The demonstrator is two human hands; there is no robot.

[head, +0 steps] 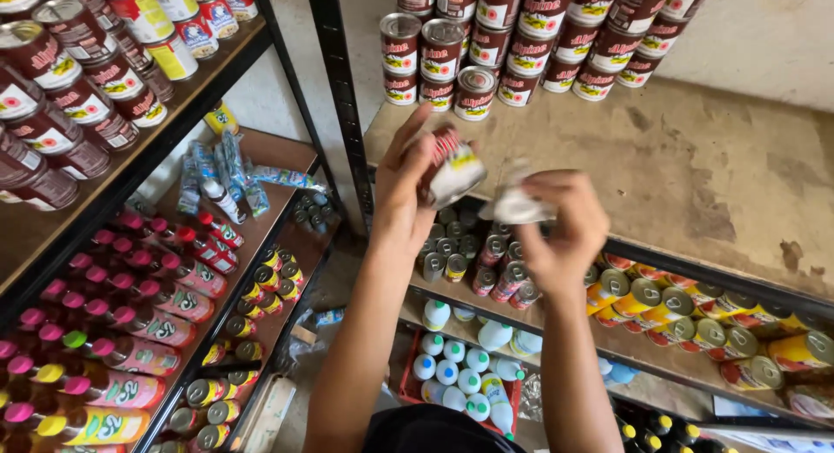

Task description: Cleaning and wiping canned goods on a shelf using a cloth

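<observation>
Head view, as I watch it from afar, shows racks of pink-capped bottles [130, 349] at far left, then my left hand [401, 188] wrapped around a small tilted can [453, 168] held above the plywood shelf [695, 166]. Just right of it, my right hand [565, 231] pinches a crumpled white cloth [514, 205] close beside the can. Stacked brown-labelled cans [521, 45] stand at the back of that shelf.

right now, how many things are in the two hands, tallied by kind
small round metal can with a red, white and yellow label, in the left grip: 1
crumpled white rag or paper, in the right grip: 1
total: 2
</observation>
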